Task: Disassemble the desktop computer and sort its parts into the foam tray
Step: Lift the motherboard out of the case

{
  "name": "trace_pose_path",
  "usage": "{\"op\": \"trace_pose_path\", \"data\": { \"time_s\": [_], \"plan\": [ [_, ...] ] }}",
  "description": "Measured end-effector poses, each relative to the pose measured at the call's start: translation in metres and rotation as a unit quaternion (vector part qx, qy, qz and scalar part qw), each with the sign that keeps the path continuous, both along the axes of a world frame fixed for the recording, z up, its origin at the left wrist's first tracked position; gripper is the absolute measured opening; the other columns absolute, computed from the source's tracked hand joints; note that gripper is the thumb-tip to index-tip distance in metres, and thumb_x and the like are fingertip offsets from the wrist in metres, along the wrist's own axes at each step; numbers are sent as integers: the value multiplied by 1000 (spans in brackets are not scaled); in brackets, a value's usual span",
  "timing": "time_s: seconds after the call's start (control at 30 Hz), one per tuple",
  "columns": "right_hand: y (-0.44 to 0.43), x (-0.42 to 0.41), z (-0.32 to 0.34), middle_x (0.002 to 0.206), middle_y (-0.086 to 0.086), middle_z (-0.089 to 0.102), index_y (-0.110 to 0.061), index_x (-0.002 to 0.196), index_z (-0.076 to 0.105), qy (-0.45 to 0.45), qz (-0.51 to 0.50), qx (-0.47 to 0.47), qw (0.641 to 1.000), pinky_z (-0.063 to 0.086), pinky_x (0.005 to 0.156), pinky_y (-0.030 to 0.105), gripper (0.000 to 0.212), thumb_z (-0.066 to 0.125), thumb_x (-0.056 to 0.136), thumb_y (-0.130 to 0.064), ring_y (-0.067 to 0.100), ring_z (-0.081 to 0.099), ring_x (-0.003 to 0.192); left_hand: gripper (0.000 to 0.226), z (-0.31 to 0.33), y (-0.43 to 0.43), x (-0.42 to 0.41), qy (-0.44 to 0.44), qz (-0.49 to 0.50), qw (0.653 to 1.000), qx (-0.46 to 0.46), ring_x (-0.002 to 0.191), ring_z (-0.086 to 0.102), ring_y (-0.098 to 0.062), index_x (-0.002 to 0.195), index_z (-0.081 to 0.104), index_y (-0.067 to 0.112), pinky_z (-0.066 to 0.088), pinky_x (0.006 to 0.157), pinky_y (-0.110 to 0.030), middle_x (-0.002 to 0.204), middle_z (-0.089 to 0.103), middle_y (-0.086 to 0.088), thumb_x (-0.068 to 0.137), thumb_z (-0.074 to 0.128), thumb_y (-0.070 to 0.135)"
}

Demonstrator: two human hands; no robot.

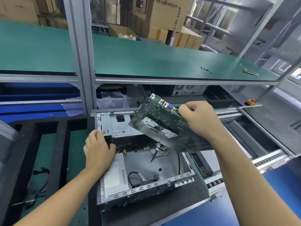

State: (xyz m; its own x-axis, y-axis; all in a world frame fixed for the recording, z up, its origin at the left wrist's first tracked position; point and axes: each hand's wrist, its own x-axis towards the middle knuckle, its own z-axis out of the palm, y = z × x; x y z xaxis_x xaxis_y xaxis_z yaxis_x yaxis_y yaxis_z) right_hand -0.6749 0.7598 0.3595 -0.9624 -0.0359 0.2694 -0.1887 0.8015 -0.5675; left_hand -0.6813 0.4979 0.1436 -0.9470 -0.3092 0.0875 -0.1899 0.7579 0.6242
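One motherboard (pixel 156 121) is out, gripped by the right hand (pixel 200 119), while the left hand (pixel 97 150) grips the chassis (pixel 146 188), where power supply (pixel 114 176) and cables (pixel 129 177) remain.

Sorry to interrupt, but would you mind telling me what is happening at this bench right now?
A person is stripping a desktop computer. Their right hand holds the motherboard clear above the open case, its underside facing the camera. The left hand grips the drive cage at the case's far left corner. The power supply and loose cables sit in the case, and the foam tray lies to the left.
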Motion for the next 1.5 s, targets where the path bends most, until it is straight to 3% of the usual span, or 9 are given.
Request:
{"op": "trace_pose_path", "data": {
  "time_s": [0.37, 0.5, 0.57, 0.67, 0.87, 1.03, 1.17, 1.3, 1.5],
  "plan": [
    [55, 17, 21, 52, -6, 20, -12, 58, 26, 120, -55, -49, 990, 15, 48, 26, 40, 47, 84, -34, 9, 19, 50, 25, 25, 65, 2, 69, -169, 982, 40, 116, 39, -16, 115, 54, 18, 35, 100, -38, 120, 43, 5, 91, 59, 22],
    [84, 18, 15, 49, -7, 26, -11, 56, 33, 155, -68, -63, 984, 20, 46, 23, 40, 47, 85, -34, 8, 24, 48, 12, 41, 100, -6, 48, -202, 966, 155, 107, 47, -3, 103, 54, 31, 39, 96, -32, 110, 47, 16, 95, 54, 22],
    [100, 15, 10, 49, -3, 32, -10, 55, 41, 173, -71, -53, 981, 25, 47, 26, 39, 48, 86, -32, 8, 29, 47, 13, 49, 116, -10, 31, -189, 956, 222, 91, 53, 5, 97, 55, 37, 44, 81, -26, 105, 52, 18, 96, 52, 24],
    [120, 11, 2, 52, 3, 49, -4, 59, 54, 196, -56, -11, 979, 33, 49, 30, 38, 50, 88, -27, 15, 41, 49, 13, 60, 143, -15, -7, -154, 936, 316, 72, 61, 2, 94, 59, 34, 43, 58, -19, 96, 65, 8, 99, 50, 27],
    [118, -4, -16, 57, 1, 53, -7, 61, 57, 252, 32, 9, 967, 38, 51, 30, 31, 50, 84, -26, 19, 47, 54, 23, 87, 174, -27, 6, -74, 866, 494, 61, 58, -11, 84, 68, 19, 37, 56, -30, 74, 68, 3, 88, 49, 31],
    [86, -20, -30, 57, -1, 44, -7, 60, 51, 272, 132, 7, 953, 38, 46, 38, 26, 52, 80, -23, 22, 41, 53, 21, 98, 139, -23, 86, 94, 845, 519, 52, 56, -2, 84, 64, 24, 41, 58, -27, 66, 65, 15, 84, 48, 37],
    [46, -19, -37, 58, -1, 46, -10, 60, 52, 301, 202, 19, 932, 40, 46, 36, 26, 55, 80, -26, 21, 42, 53, 25, 101, 83, -2, 104, 174, 808, 553, 70, 57, -21, 72, 66, 26, 41, 68, -42, 72, 65, 2, 73, 54, 49],
    [-12, -5, -43, 59, 1, 49, -10, 60, 53, 338, 255, 39, 905, 39, 45, 34, 28, 58, 81, -28, 22, 44, 54, 55, 105, 13, 31, 106, 170, 819, 537, 72, 54, -23, 83, 70, 19, 39, 68, -40, 80, 64, -5, 62, 62, 69],
    [-115, 27, -59, 58, -1, 44, -14, 60, 48, 351, 304, 44, 885, 26, 48, 27, 29, 59, 81, -31, 13, 31, 57, 39, 111, -92, 88, 48, 148, 845, 512, 71, 50, -23, 90, 74, 19, 36, 69, -39, 84, 60, -6, 65, 75, 49]
  ]
}}
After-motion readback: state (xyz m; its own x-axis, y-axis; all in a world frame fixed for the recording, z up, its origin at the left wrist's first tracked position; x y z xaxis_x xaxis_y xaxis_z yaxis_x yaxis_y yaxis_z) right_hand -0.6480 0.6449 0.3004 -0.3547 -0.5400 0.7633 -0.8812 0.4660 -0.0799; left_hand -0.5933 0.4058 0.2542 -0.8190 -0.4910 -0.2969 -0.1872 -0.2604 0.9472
